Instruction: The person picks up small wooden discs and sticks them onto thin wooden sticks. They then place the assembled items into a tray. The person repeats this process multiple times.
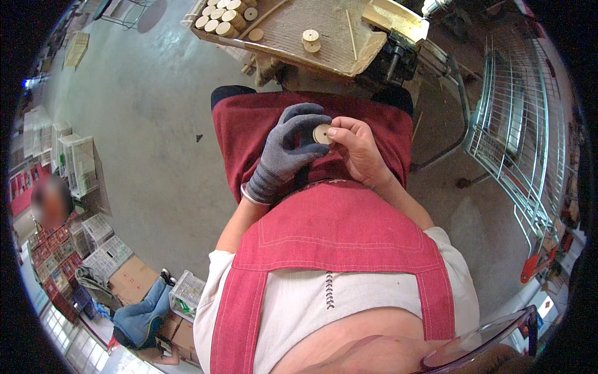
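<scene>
Above my lap, a small round wooden disc (320, 135) with a dark hole in its middle is between my two hands. My right hand (356, 144), bare, pinches its right side with the thumb lying on the face. From the left, my left hand (288, 144) in a grey knit glove curls round it in a C shape. The gloved thumb and forefinger meet the rim below and above, while a gap shows between palm and disc. What the right fingers do behind the disc is hidden.
Ahead stands a worktable (283, 45) with stacked wooden discs (222, 17), two more discs (311, 41), a thin stick (351, 34) and a dark vise-like clamp (397, 57). A wire cart (517, 131) is at right. Behind left, a person (142, 318) is near crates and cardboard.
</scene>
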{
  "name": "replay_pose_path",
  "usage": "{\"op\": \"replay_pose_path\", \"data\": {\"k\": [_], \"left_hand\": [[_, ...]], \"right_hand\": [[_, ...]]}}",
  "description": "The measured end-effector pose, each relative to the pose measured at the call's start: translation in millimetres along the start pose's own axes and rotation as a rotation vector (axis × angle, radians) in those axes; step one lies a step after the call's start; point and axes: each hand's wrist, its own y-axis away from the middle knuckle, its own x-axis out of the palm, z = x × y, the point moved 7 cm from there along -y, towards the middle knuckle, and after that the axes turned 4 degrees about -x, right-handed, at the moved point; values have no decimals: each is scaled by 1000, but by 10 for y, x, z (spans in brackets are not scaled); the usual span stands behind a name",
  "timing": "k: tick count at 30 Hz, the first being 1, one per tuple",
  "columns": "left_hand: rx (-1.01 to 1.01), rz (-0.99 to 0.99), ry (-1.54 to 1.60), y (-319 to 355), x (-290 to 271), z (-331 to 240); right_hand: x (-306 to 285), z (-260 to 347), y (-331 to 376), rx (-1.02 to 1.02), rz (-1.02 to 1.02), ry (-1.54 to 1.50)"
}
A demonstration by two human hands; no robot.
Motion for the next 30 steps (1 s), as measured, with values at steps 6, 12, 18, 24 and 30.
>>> {"op": "replay_pose_path", "data": {"k": [6,12,18,24,30], "left_hand": [[-11,3,54,2,11,52],[0,-46,-2,0,27,-13],[32,-50,-63,-22,37,-14],[-156,-75,153,28,55,150],[-429,-21,287,105,39,250]], "right_hand": [[-7,2,8,-9,-30,12],[-12,7,-14,27,-36,-65],[-47,-112,-47,119,-25,-303],[-117,-8,-46,-4,-62,-92],[-138,169,-17,-255,-184,278]]}}
